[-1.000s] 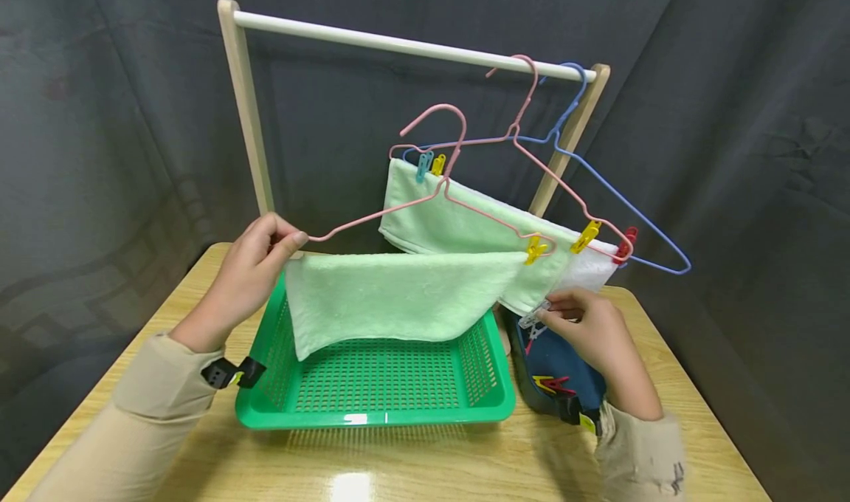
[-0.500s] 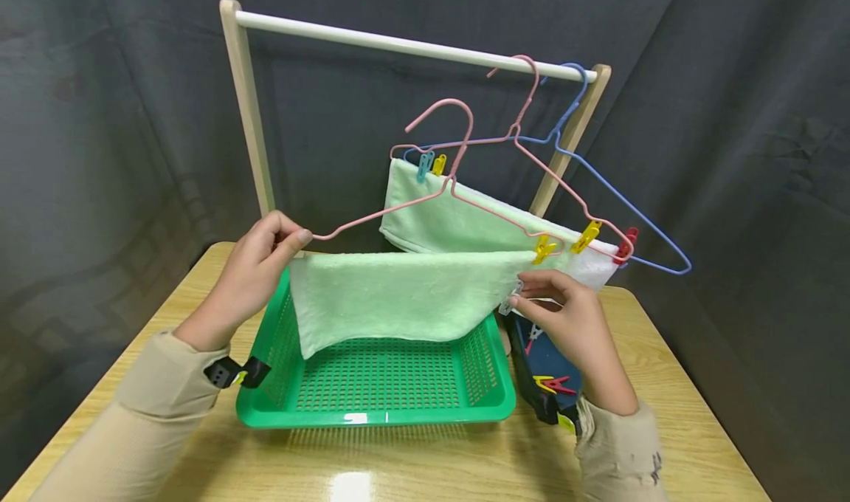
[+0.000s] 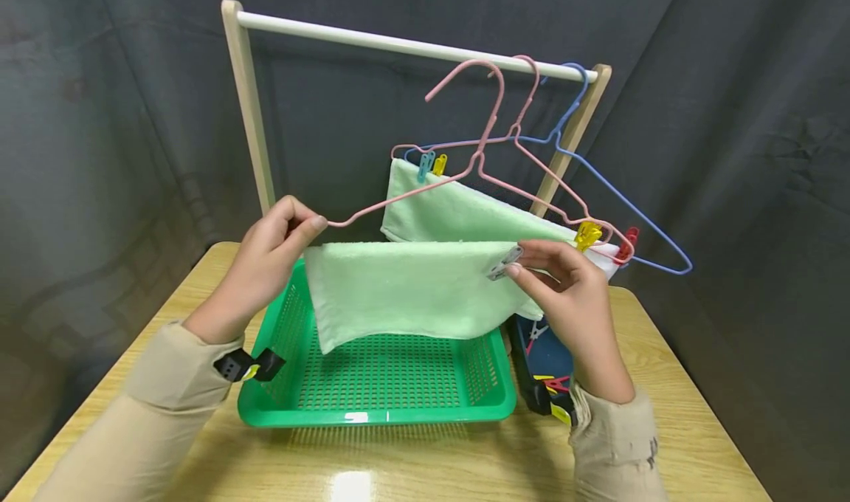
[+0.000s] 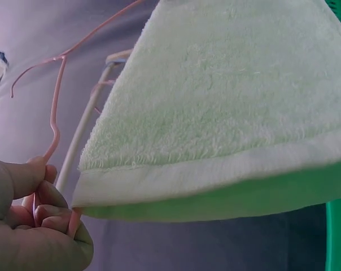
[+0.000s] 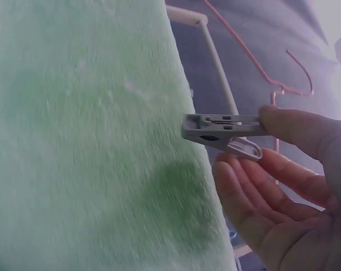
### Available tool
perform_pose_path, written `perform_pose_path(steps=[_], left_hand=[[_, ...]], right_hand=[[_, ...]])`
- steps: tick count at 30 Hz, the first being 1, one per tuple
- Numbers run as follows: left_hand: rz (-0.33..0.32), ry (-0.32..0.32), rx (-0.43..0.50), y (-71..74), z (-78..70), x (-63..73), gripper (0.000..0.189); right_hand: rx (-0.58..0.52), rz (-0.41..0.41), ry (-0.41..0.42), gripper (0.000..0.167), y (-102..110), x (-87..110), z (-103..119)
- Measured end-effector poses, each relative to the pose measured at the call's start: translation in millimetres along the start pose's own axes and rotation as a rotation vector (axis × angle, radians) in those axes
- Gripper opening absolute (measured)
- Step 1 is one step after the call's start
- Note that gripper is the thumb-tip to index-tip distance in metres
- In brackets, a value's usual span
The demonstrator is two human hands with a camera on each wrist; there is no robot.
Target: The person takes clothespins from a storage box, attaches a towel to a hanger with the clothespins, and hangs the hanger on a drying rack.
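My left hand [image 3: 268,255] grips the left end of a pink clothes hanger [image 3: 412,192], with the corner of a light green towel [image 3: 398,288] right beside the fingers. The towel is folded over the hanger's lower bar, which it hides. My right hand [image 3: 571,295] pinches a grey clothespin [image 3: 506,263] by its handles, seen at the towel's top edge towards the right. In the right wrist view the clothespin [image 5: 221,132] points at the towel edge; whether it bites the cloth, I cannot tell. A yellow clothespin [image 3: 587,235] shows near the hanger's right end, overlapping things behind.
Behind stands a rack with a white rail [image 3: 372,40], where another pink hanger and a blue hanger [image 3: 637,199] hang with a pegged green towel [image 3: 451,207]. Below is a green basket [image 3: 375,416]. To its right, a dark blue container [image 3: 551,354] holds several clothespins.
My right hand has brought the clothespin left and up from over the blue container to the towel's top edge. The held hanger and towel have moved up and right with my left hand.
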State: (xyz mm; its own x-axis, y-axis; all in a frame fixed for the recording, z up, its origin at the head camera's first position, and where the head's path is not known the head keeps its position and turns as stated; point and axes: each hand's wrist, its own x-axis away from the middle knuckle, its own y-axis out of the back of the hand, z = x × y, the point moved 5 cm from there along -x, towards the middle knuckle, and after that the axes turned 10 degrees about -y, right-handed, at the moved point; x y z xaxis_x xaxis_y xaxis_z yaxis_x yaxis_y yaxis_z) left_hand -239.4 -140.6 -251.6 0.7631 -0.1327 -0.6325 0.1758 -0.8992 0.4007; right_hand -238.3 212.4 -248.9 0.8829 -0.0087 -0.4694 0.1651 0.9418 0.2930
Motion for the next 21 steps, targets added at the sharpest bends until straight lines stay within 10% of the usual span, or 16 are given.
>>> perform_pose_path(steps=[21], left_hand=[[0.029, -0.043, 0.072, -36.6, -16.6, -10.4, 0.018]], right_hand=[[-0.198, 0.109, 0.104, 0.036, -33.6, -4.8, 25.4]])
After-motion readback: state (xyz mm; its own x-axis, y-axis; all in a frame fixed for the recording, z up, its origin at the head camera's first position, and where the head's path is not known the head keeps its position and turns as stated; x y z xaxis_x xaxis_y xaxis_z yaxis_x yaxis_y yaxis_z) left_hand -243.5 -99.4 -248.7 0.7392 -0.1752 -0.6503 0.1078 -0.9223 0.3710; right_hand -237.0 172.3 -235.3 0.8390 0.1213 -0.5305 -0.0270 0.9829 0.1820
